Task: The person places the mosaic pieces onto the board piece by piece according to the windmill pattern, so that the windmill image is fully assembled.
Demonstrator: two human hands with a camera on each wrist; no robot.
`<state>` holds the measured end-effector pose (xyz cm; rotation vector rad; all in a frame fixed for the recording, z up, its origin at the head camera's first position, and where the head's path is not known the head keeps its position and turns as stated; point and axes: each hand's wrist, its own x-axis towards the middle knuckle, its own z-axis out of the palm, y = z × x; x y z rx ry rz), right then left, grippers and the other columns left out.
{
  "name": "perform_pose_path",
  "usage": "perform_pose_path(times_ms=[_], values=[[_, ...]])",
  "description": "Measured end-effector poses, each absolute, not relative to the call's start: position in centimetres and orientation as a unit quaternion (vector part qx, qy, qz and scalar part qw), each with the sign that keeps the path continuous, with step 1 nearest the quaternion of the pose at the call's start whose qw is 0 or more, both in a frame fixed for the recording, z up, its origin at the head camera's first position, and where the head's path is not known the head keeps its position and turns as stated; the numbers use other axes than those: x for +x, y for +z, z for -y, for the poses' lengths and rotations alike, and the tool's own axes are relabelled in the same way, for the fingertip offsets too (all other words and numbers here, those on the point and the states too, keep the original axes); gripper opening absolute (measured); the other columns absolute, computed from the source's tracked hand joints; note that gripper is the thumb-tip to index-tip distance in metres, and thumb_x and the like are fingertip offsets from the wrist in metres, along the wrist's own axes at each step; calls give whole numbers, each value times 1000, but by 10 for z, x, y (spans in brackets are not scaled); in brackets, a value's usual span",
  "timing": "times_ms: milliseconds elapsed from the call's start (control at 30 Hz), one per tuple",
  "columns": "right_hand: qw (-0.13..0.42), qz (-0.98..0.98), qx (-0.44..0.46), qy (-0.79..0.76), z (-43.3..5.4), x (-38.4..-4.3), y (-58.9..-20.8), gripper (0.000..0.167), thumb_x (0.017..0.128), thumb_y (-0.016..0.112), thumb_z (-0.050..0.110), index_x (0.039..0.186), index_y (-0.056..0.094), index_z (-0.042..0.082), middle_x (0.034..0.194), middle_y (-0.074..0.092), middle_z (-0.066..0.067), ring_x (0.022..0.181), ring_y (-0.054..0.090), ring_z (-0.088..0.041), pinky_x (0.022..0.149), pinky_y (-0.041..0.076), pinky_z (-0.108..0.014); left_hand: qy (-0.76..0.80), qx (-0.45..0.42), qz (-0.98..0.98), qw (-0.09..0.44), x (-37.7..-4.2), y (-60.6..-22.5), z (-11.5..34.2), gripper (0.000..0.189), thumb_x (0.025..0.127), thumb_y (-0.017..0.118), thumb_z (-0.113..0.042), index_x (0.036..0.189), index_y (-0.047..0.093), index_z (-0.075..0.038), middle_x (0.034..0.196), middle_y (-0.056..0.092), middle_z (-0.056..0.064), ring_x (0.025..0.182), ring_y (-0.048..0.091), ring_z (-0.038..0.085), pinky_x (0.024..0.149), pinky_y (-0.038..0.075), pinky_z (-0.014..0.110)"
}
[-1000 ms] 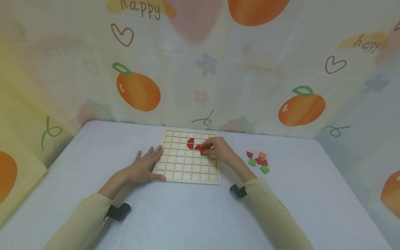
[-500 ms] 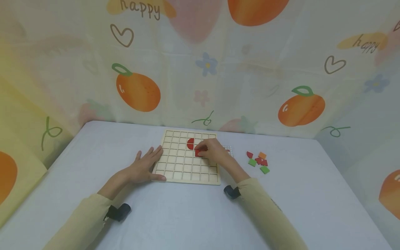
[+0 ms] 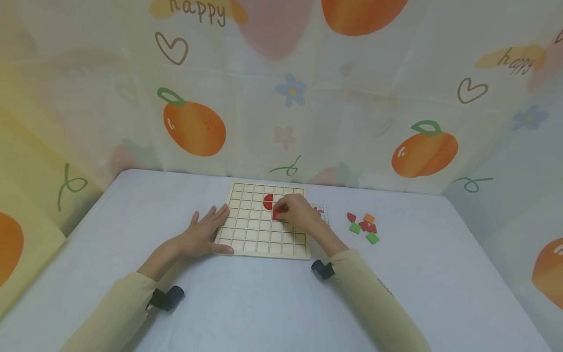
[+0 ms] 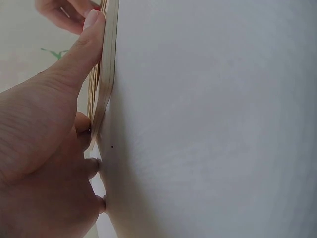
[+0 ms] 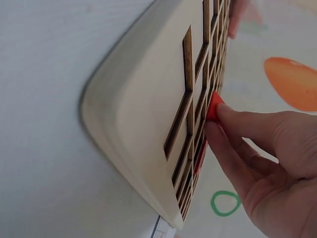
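A pale wooden grid board (image 3: 246, 247) lies on the white table. My left hand (image 3: 200, 238) rests along its left side, fingers spread and thumb over the near left corner. Between thumb and fingers, my right hand (image 3: 299, 211) pinches a small red tile (image 5: 214, 106) at the grid cells. Two red quarter-round tiles (image 3: 268, 202) sit in neighbouring cells up and left of the right fingertips. In the right wrist view another red tile (image 5: 200, 157) shows in the grid below the pinched one. The right hand hides part of the board in the head view.
To the right of the board lie several loose tiles: an orange one (image 3: 369, 218), a green one (image 3: 355, 228), another green one (image 3: 372, 238) and a few red ones (image 3: 351, 217). A printed grid card (image 3: 324, 211) lies beside the board's right edge, partly behind the right hand.
My right hand has shifted left and slightly nearer over the board with the red tile, baring more of the printed card. The left hand has stayed in place.
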<state>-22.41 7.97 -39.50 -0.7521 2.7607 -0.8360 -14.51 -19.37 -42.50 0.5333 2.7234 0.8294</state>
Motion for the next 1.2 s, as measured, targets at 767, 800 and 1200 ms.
perform_pose_path(times_ms=[767,800,1200], values=[[77,-923,-249,-284,-83,-227,-396,9,85,75,4,93,78,7,93,74,-2,90,66,-15,83,53,-28,280,187,-933,124,-147,-421,191,112,79,75,-55,155,15,2,163,8,17,148,-1,43,111,-11,66],[78,-922,-252,-284,-84,-227,-396,9,85,75,5,93,78,7,92,73,-1,89,65,-14,83,53,-27,280,186,-934,124,-147,-421,192,112,79,75,-54,155,15,2,163,8,17,148,-2,43,111,-11,66],[96,-917,-267,-280,-83,-226,-397,15,89,70,1,102,75,5,98,72,-3,91,64,-16,85,53,-29,282,179,-934,128,-146,-423,192,112,78,75,-55,154,16,3,163,8,18,148,-1,44,111,-10,66]])
